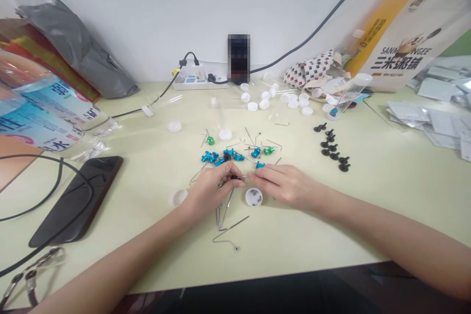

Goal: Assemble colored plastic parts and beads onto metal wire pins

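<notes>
At the centre of the head view, the left hand [210, 184] pinches a small black fitting [235, 177] at its fingertips. A thin metal rod [243, 177] extends from the fitting, long axis nearly level, pointing toward frame right and the right hand [289, 185]; whether that hand grips its end cannot be told. A white cap [248, 198] sits just below the rod.

Got slim bare forearms [147, 240] here, plain right down to the wrists, plus bare hands [290, 184] with slender fingers [270, 174].
</notes>
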`<state>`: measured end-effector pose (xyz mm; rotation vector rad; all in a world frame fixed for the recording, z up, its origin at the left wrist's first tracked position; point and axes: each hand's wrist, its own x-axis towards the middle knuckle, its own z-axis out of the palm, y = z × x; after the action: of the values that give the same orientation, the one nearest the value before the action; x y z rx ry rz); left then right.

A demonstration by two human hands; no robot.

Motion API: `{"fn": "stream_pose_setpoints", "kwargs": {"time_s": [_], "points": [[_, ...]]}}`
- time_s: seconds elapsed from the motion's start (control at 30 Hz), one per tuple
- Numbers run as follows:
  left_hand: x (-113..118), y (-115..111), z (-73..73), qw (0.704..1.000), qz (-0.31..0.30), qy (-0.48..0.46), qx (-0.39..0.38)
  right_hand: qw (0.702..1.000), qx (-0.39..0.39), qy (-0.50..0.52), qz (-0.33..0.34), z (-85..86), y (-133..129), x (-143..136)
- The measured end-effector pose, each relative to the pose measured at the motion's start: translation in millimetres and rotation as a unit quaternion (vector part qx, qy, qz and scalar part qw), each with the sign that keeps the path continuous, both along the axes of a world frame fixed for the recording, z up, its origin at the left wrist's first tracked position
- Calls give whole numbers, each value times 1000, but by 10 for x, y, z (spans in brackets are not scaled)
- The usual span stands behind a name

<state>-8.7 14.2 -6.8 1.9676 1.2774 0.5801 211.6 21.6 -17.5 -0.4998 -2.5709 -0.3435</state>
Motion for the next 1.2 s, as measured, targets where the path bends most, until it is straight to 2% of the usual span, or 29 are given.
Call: {"fn": "stream_pose_setpoints", "kwargs": {"time_s": [0.5,0.83,1.2], "points": [[25,-23,11,1000,14,11,21,996,-82,32,-13,-76,-3,18],[33,-31,19,999,9,25,21,997,-64,35,-5,44,-78,-11],[41,-55,9,1000,-11,-3,21,992,-89,85,-12,-31,-72,-24]]}}
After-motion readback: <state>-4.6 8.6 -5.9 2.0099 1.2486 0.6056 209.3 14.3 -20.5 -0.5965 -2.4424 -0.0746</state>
